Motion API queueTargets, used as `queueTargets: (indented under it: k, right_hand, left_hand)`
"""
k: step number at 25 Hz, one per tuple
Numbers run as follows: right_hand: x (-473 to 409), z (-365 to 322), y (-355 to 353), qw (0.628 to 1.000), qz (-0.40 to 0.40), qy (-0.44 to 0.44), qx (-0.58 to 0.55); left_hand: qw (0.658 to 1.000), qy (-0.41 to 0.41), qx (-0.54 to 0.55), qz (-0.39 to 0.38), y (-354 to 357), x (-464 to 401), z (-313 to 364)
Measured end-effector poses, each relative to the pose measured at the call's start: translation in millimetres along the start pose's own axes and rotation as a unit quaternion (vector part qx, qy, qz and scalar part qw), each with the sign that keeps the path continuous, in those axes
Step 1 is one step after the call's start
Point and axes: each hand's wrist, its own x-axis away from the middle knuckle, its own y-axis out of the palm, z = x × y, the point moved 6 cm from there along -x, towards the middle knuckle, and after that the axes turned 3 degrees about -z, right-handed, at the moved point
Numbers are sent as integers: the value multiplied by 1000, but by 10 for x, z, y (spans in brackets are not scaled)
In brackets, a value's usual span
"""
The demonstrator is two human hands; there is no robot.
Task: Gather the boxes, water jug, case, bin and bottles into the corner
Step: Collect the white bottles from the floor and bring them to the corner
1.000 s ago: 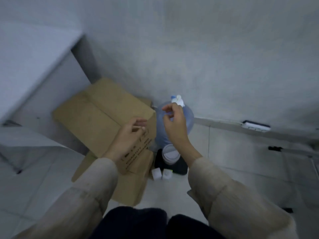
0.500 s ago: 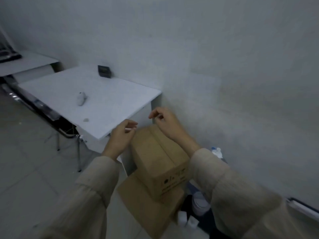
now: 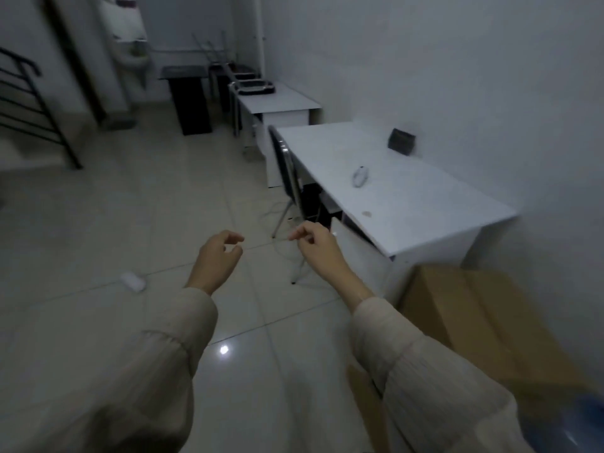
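Observation:
My left hand (image 3: 217,255) and my right hand (image 3: 315,243) hover over the tiled floor, both empty with fingers loosely curled and apart. A brown cardboard box (image 3: 483,325) stands against the wall at the lower right, beside the white desk (image 3: 392,184). Another cardboard edge (image 3: 366,397) shows below it, partly hidden by my right sleeve. The blue water jug (image 3: 568,423) peeks in at the bottom right corner. A small white object (image 3: 133,281) lies on the floor to the left of my left hand.
A chair (image 3: 287,171) is tucked at the white desk, which carries a small dark box (image 3: 401,142) and a small white item (image 3: 359,176). A second white desk (image 3: 277,101), a dark table (image 3: 192,96) and a black railing (image 3: 29,103) stand farther back.
The view has swung left, away from the corner and out into the room. Both hands have left the cardboard box and now hang over the floor, holding nothing.

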Motion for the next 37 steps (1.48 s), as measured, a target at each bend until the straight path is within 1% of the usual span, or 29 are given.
queueTargets:
  k: [3,8,12,17,20,25,29,34,37]
  right_hand:
    - [-255,-245,955,999,-50,-8,-1]
    - [-576,-635,2301,987,-159,-24,-3]
    - [-841,-909,3314,970,-238,-47,-11]
    - [-1384,-905,4313,950,-306,-47,-32]
    - [-1962,-798,4741,946,-321,-44,-32]
    - [-3119,-740,5084,945,-325,-30,-18]
    - [-3924,-601,5225,953,-302,-6,-9]
    - [-4759,-103,5481,963,-265,54,1]
    - [-5277,139,5808,962,-260,78,20]
  left_hand:
    - [996,-57,-29,56,-837,64,-662]
    - [982,-130,-14,137,-1865,296,-1506]
    - [964,-184,-21,191,-2425,397,-2078]
    - [951,-223,-46,210,-2843,71,-2610]
    - [944,-247,-57,211,-3047,-388,-2900]
    - [937,-265,-43,222,-3282,-1419,-3259]
    - [936,-278,-24,216,-3312,-2097,-3574]
    - [930,-306,-11,201,-3375,-2959,-4196]
    - [933,-308,-8,189,-3420,-3577,-4643]
